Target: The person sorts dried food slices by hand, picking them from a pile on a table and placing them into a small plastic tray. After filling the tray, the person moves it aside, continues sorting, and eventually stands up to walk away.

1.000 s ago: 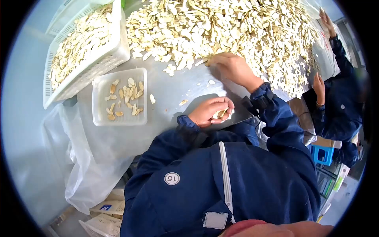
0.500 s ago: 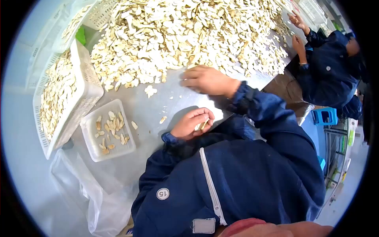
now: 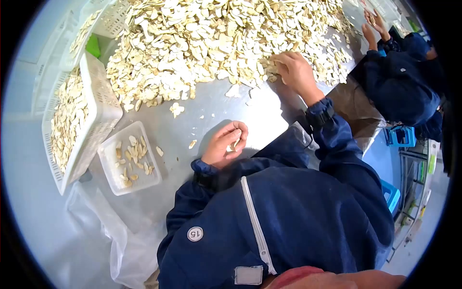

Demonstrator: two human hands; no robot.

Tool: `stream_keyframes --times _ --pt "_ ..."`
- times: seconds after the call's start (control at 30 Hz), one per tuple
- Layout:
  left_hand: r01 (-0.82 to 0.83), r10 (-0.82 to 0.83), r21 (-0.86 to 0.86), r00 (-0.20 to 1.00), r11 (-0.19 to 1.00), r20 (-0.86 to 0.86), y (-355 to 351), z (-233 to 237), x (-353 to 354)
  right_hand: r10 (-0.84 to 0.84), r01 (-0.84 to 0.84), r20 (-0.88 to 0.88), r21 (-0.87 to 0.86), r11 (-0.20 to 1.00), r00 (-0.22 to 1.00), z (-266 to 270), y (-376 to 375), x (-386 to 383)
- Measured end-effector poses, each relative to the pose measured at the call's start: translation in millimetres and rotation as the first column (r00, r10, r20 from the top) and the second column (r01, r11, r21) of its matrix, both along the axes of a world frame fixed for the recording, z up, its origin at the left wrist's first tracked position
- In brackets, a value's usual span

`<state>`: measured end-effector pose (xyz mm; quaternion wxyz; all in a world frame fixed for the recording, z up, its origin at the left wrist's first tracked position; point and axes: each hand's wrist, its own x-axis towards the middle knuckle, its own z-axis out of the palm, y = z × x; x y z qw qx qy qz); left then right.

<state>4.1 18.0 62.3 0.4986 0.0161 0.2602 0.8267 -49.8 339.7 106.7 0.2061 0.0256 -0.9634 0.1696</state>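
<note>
A wide pile of pale dried slices (image 3: pixel 207 43) covers the far part of the metal table (image 3: pixel 185 123). My right hand (image 3: pixel 296 72) reaches to the pile's near right edge, its fingertips touching slices; whether they pinch one cannot be made out. Nearer my body, my left hand (image 3: pixel 227 143) is curled around a few pale slices (image 3: pixel 234 144), which show between thumb and fingers. To its left, a small white tray (image 3: pixel 111 176) holds several slices, some with brown parts. Loose slices (image 3: pixel 176 109) lie between the pile and the tray.
A tilted white perforated basket (image 3: pixel 103 91) full of slices stands at the left, with a green object (image 3: pixel 93 46) behind it. Clear plastic (image 3: pixel 118 241) hangs at the lower left. At the right are a co-worker's hands (image 3: pixel 375 26) and a blue stool (image 3: pixel 402 137).
My right hand has moved right and farther out onto the pile's edge. My left hand has shifted slightly left and stays curled around slices. The co-worker's hands have moved closer together.
</note>
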Motion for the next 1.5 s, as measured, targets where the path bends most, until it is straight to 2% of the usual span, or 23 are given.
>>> stream_keyframes --times 0.07,0.1,0.2,0.23,0.33,0.5,0.6,0.67,0.73,0.77,0.8,0.87,0.9,1.0,1.03,1.13,1.2,1.23,1.33,1.4,1.47,1.5 --pt "-0.005 0.006 -0.013 1.000 1.000 0.004 -0.5 -0.3 -0.1 -0.063 0.065 -0.031 0.071 0.995 0.998 -1.0 -0.4 -22.8" --pt "-0.007 0.007 -0.019 1.000 1.000 0.007 -0.8 -0.3 -0.3 -0.029 0.038 -0.101 0.085 0.996 0.994 -3.8 -0.1 -32.1" --pt "0.001 0.000 -0.011 1.000 1.000 0.022 -1.2 0.3 -1.8 -0.083 0.088 0.143 -0.034 0.996 0.986 11.5 -37.0 -35.6" --pt "-0.005 0.005 -0.012 1.000 1.000 0.023 -0.4 0.9 -2.3 -0.112 0.107 0.148 0.038 0.993 0.983 4.4 -45.6 -36.8" --pt "-0.020 0.020 -0.017 0.999 1.000 0.029 1.0 5.1 -1.2 -0.101 0.089 0.143 0.090 0.992 0.985 -15.2 -55.7 -36.4" --pt "-0.015 0.015 -0.005 0.999 1.000 0.029 -0.5 6.6 -1.4 -0.055 0.088 0.240 -0.129 0.988 0.969 -6.7 -47.1 -23.6" --pt "0.004 -0.005 0.020 1.000 1.000 0.019 0.7 5.1 -3.0 -0.069 0.116 0.208 -0.224 0.968 0.976 4.4 -45.0 -21.6" --pt "0.021 -0.022 0.032 1.000 0.999 0.021 0.1 7.9 -4.2 0.084 0.017 0.307 -0.313 0.949 0.948 19.3 -64.0 -19.8" --pt "0.016 -0.016 0.032 1.000 0.999 0.009 0.2 8.7 -3.0 0.308 -0.083 0.416 -0.478 0.875 0.856 39.2 -105.0 -15.9" --pt "0.007 -0.007 0.044 1.000 0.999 0.018 0.6 3.2 -2.8 0.490 -0.160 0.325 -0.680 0.716 0.809 47.4 -130.4 -8.3" --pt "0.001 -0.001 -0.003 1.000 1.000 0.015 -0.5 4.1 -2.5 0.637 -0.214 0.195 -0.836 0.506 0.745 53.5 -152.9 -3.5" --pt "-0.010 0.012 -0.093 1.000 0.996 0.015 -2.6 7.7 -0.4 0.710 -0.347 0.035 -0.855 0.386 0.703 57.8 -180.8 -6.3" --pt "-0.044 0.046 -0.086 0.999 0.995 0.013 -3.1 10.1 1.4 0.736 -0.407 -0.045 -0.855 0.321 0.675 58.4 -188.7 -6.7" --pt "-0.026 0.026 0.006 1.000 1.000 0.013 -2.2 -1.2 2.4 0.707 -0.561 0.135 -0.514 0.649 0.694 38.1 -170.5 -26.0" --pt "0.023 -0.022 0.057 0.999 0.998 -0.026 -2.4 -2.6 0.5 0.659 -0.518 0.272 -0.440 0.733 0.701 36.9 -161.7 -22.5" --pt "0.042 -0.041 0.041 0.999 0.998 -0.027 -2.0 -1.4 3.2 0.696 -0.613 0.180 -0.356 0.705 0.695 -6.8 -123.7 -20.4" --pt "0.076 -0.074 0.047 0.997 0.996 -0.035 -2.1 0.6 2.2 0.522 -0.488 0.188 -0.200 0.850 0.832 -4.6 -110.8 -24.7" --pt "0.098 -0.096 0.061 0.994 0.993 -0.047 -2.2 -0.8 1.2 0.394 -0.334 0.249 -0.252 0.908 0.885 1.5 -111.1 -25.1" --pt "0.118 -0.115 0.033 0.990 0.992 -0.078 -2.3 1.9 0.4 0.458 -0.348 0.320 -0.345 0.872 0.830 24.2 -131.8 -37.1" --pt "0.071 -0.073 -0.030 0.993 0.997 -0.096 -8.9 4.4 7.3 0.598 -0.542 0.206 -0.270 0.796 0.775 11.6 -153.5 -48.0" --pt "0.013 -0.027 -0.115 0.992 0.993 -0.124 -20.2 6.0 16.0 0.741 -0.711 0.100 -0.221 0.667 0.664 11.0 -188.6 -54.3" --pt "-0.024 -0.003 -0.130 0.979 0.991 -0.204 -30.6 4.1 20.6 0.796 -0.773 0.111 -0.193 0.604 0.595 7.9 -204.6 -58.9"
